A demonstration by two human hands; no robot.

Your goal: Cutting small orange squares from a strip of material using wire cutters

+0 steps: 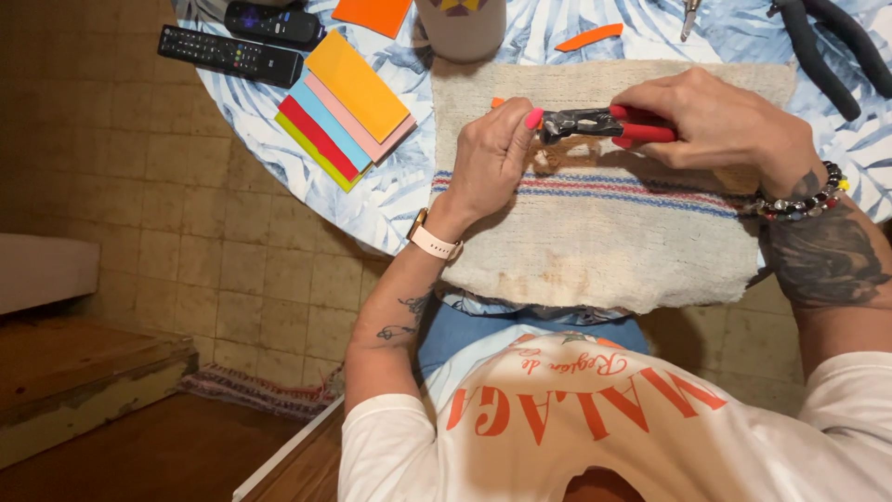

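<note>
Right hand [715, 121] is squeezing the red-handled pliers [604, 124] over the woven cloth [595, 232] on the bench [390, 186]; left hand [497, 149] is pinching a small orange piece [498, 102] at the tool's tip, steadying it.

Both hands raised together, working close.
Left hand [491, 153] was curled, fingertips pinched; right hand [720, 121] was closed in a firm grip, forearms angled inward, wrists level.
</note>
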